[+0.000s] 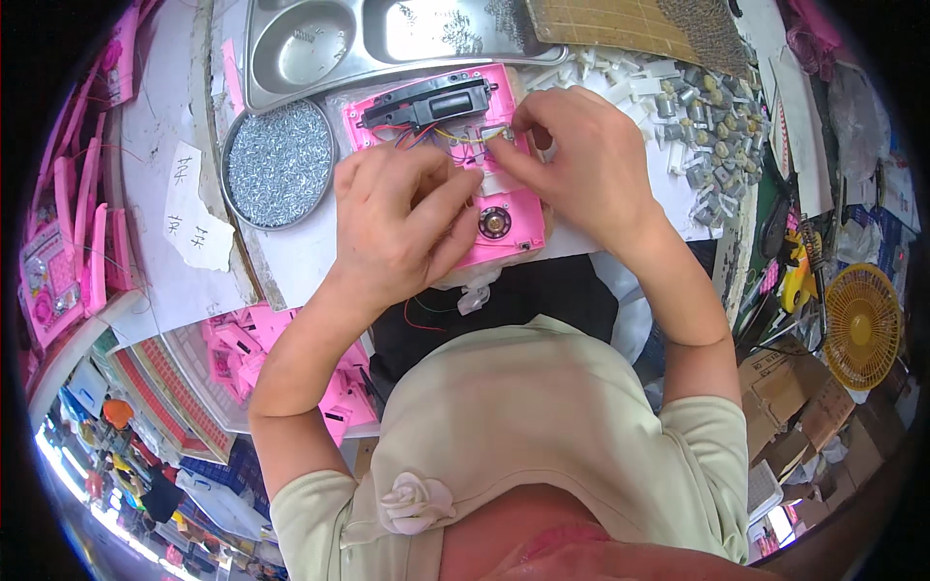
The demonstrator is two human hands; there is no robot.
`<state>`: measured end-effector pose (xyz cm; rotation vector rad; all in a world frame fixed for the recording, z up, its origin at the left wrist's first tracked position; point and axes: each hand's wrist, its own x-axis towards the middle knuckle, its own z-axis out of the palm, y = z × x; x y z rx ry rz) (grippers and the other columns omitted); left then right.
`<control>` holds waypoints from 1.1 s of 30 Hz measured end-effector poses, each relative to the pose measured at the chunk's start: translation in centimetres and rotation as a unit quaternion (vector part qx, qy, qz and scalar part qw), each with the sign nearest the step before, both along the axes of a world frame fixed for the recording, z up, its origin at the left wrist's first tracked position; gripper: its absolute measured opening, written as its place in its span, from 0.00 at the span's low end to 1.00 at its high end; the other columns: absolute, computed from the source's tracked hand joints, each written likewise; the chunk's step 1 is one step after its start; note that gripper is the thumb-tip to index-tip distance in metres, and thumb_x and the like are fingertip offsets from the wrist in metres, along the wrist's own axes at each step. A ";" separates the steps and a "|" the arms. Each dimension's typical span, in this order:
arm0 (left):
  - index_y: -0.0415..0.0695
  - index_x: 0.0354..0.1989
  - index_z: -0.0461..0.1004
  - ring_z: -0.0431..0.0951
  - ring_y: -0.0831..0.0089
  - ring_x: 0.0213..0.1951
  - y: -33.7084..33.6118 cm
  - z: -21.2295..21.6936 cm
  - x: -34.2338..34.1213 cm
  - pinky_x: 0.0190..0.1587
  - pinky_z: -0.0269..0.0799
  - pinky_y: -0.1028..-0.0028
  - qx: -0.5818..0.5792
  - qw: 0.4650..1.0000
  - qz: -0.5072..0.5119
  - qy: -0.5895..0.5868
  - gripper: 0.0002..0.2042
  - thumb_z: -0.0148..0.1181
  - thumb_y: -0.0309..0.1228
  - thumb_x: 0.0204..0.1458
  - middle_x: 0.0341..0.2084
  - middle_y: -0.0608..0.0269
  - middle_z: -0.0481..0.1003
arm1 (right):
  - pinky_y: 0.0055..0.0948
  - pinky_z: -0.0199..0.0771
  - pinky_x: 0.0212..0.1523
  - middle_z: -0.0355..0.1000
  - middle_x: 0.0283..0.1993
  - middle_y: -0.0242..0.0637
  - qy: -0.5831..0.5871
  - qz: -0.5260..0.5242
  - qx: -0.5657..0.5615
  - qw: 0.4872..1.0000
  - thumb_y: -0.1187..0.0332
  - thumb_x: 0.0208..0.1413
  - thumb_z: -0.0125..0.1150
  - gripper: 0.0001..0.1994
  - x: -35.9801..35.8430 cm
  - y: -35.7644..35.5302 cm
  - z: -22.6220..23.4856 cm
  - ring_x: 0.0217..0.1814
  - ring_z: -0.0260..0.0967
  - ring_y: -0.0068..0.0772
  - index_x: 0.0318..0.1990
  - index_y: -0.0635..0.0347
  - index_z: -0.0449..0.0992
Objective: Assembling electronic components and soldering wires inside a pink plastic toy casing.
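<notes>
pointing its speaker [495, 224] toward the person [542, 416], the pink housing [526, 215] runs lengthwise away; left grip [399, 215] curled, right grip [587, 160] nearly pinched, what they hold i cannot tell.

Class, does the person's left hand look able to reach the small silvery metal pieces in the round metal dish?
Probably yes: the left hand, at the pink plastic casing, is just right of the round metal dish, and nothing visible blocks the small silvery metal pieces.

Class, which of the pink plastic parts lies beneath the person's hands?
The pink casing carrying the long black module and round black part: the left hand and right hand reach over it. Pink parts piled at left lie clear of both hands.
</notes>
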<state>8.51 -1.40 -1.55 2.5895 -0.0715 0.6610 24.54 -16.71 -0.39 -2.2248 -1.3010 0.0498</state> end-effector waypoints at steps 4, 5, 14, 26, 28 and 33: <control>0.52 0.46 0.83 0.71 0.67 0.40 0.0 0.0 1.4 0.48 0.59 0.64 0.046 0.998 0.036 0.017 0.19 0.70 0.35 0.41 0.39 0.68 0.72 | 0.42 0.75 0.28 0.74 0.24 0.38 -0.031 0.003 -0.053 0.998 0.61 0.47 0.67 0.11 0.0 0.4 0.7 0.30 0.75 0.44 0.24 0.58 0.76; 0.52 0.46 0.83 0.71 0.67 0.41 -0.1 0.0 1.7 0.49 0.58 0.63 0.052 0.998 0.036 0.017 0.19 0.70 0.35 0.41 0.39 0.68 0.72 | 0.42 0.75 0.27 0.74 0.24 0.39 -0.048 0.007 -0.055 0.997 0.61 0.46 0.67 0.11 -0.1 0.5 0.7 0.30 0.75 0.45 0.24 0.58 0.76; 0.50 0.39 0.83 0.71 0.70 0.43 0.2 -0.4 2.2 0.52 0.53 0.61 0.069 0.997 0.033 0.016 0.14 0.67 0.37 0.42 0.38 0.71 0.72 | 0.44 0.76 0.28 0.75 0.23 0.41 0.106 -0.016 -0.060 0.992 0.62 0.44 0.67 0.11 1.0 0.8 0.3 0.27 0.77 0.45 0.23 0.60 0.77; 0.49 0.38 0.83 0.73 0.68 0.41 0.5 0.2 2.5 0.51 0.56 0.63 0.036 0.999 0.017 0.015 0.11 0.68 0.34 0.45 0.34 0.69 0.72 | 0.40 0.74 0.28 0.77 0.25 0.43 0.112 0.104 -0.162 0.975 0.66 0.51 0.64 0.10 3.0 1.9 2.8 0.27 0.76 0.46 0.27 0.65 0.80; 0.50 0.36 0.81 0.72 0.69 0.41 1.0 0.4 2.7 0.51 0.58 0.62 0.030 0.999 0.001 0.024 0.10 0.68 0.34 0.44 0.35 0.71 0.73 | 0.24 0.66 0.24 0.72 0.21 0.30 0.289 0.058 -0.199 0.934 0.65 0.60 0.67 0.13 4.5 1.6 2.1 0.22 0.66 0.16 0.30 0.68 0.79; 0.49 0.37 0.79 0.75 0.66 0.39 2.5 0.5 3.6 0.48 0.63 0.63 0.005 0.999 -0.049 0.016 0.10 0.69 0.30 0.45 0.35 0.67 0.74 | 0.23 0.66 0.24 0.72 0.20 0.29 0.367 0.011 -0.148 0.918 0.66 0.59 0.68 0.11 4.0 1.2 1.5 0.22 0.66 0.16 0.30 0.67 0.79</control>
